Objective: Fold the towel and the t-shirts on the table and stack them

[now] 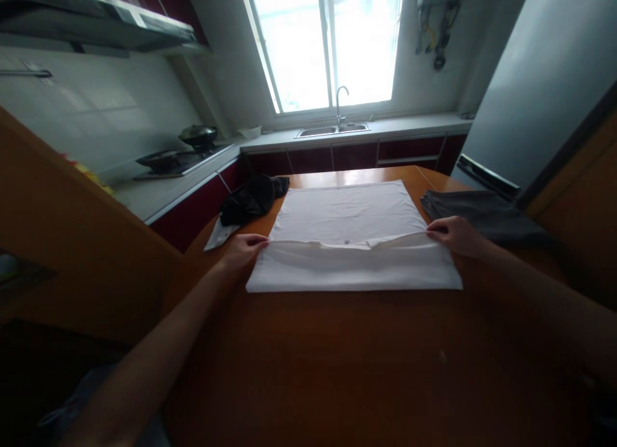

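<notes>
A white cloth garment (pixel 351 209) lies flat on the wooden table, its near part folded over into a band across the front. At the left end of the fold's edge, my left hand (pixel 245 249) pinches the fabric between thumb and fingers. My right hand (pixel 452 234) pinches the same edge at its right end. Between the hands the edge sags slightly, with a small dark mark near its middle.
On the wooden table (pixel 337 363), a black crumpled cloth (pixel 253 200) lies at the left over a light piece (pixel 220 234). A dark grey folded cloth (pixel 482 216) lies at the right. Beyond are a counter with a sink (pixel 332 130), a stove with pans (pixel 197 135) and a fridge (pixel 535 94).
</notes>
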Demonstrator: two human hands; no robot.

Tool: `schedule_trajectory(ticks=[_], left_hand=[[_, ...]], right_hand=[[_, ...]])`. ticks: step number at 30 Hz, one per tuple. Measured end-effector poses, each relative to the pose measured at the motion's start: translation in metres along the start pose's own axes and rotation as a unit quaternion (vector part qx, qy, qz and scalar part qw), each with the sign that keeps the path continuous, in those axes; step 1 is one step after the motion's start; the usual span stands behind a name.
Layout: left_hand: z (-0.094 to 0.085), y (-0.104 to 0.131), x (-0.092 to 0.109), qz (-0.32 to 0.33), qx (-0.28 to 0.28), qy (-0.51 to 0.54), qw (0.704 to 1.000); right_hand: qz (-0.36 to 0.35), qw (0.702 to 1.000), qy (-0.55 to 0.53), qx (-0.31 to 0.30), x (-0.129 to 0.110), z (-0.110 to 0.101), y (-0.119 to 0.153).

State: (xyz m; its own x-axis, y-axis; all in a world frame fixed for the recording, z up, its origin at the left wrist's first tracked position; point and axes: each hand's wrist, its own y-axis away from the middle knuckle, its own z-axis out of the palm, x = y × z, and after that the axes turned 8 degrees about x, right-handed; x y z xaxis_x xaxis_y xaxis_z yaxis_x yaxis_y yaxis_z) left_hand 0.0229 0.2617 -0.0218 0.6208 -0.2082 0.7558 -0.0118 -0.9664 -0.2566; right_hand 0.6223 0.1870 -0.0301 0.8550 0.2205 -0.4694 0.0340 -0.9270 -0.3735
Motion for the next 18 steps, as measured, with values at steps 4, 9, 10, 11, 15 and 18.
schedule_trajectory(ticks=[4, 9, 10, 11, 15, 18], left_hand=[[0.0, -0.017, -0.001, -0.001, 0.02, 0.007, 1.0], [0.011, -0.034, 0.002, -0.013, -0.008, -0.028, 1.0], [0.013, -0.036, 0.001, -0.015, -0.013, -0.036, 0.999], [0.014, -0.038, 0.0, -0.016, -0.016, -0.043, 0.999], [0.016, -0.05, -0.008, -0.011, -0.002, -0.028, 1.0], [0.019, -0.058, -0.014, -0.021, 0.002, -0.03, 0.999]], right_hand=[[0.008, 1.0, 0.017, 0.022, 0.006, -0.001, -0.015], [-0.004, 0.997, 0.079, -0.005, 0.008, 0.01, -0.031], [-0.007, 0.995, 0.095, -0.016, 0.007, 0.012, -0.033], [-0.008, 0.994, 0.109, -0.027, 0.006, 0.014, -0.035], [0.007, 0.991, 0.131, -0.038, 0.003, 0.015, -0.044], [0.031, 0.988, 0.144, -0.048, 0.003, 0.016, -0.051]])
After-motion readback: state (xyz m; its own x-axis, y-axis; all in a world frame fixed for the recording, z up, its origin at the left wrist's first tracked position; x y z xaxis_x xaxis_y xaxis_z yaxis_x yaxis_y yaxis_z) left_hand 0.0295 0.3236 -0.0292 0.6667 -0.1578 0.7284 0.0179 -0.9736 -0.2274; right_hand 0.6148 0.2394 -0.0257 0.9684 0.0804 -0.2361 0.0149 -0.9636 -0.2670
